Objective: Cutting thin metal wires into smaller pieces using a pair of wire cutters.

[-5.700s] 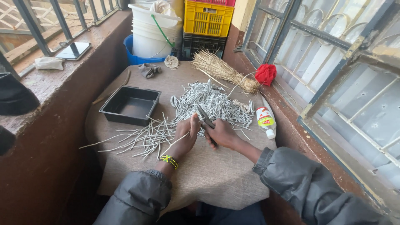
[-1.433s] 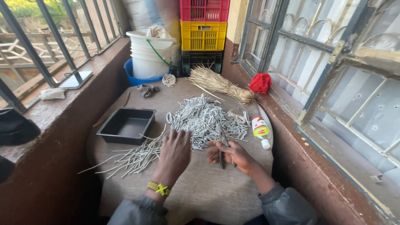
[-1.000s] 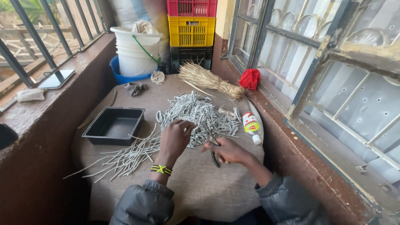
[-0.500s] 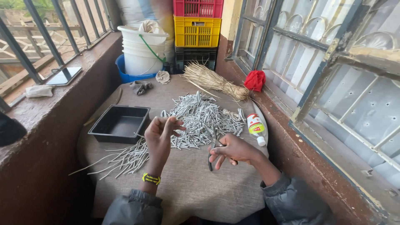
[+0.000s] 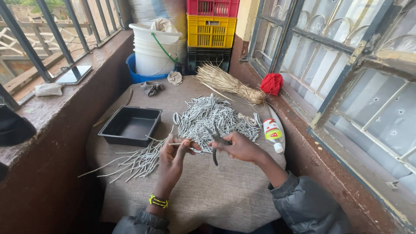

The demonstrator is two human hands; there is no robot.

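Note:
My left hand pinches a thin grey rolled paper stick and holds it level above the cloth-covered round table. My right hand grips dark pliers, their jaws at the stick's right end. Behind both hands lies a big pile of short bent grey pieces. Several long straight grey sticks fan out on the cloth to the left of my left hand.
A black tray sits at the table's left. A glue bottle lies at the right edge, a straw bundle and red cloth behind it. White buckets and stacked crates stand at the back. Barred windows flank both sides.
My left hand picked a stick from the heap, lifted it and brought it level to the pliers. My right hand stayed over the cloth with the pliers.

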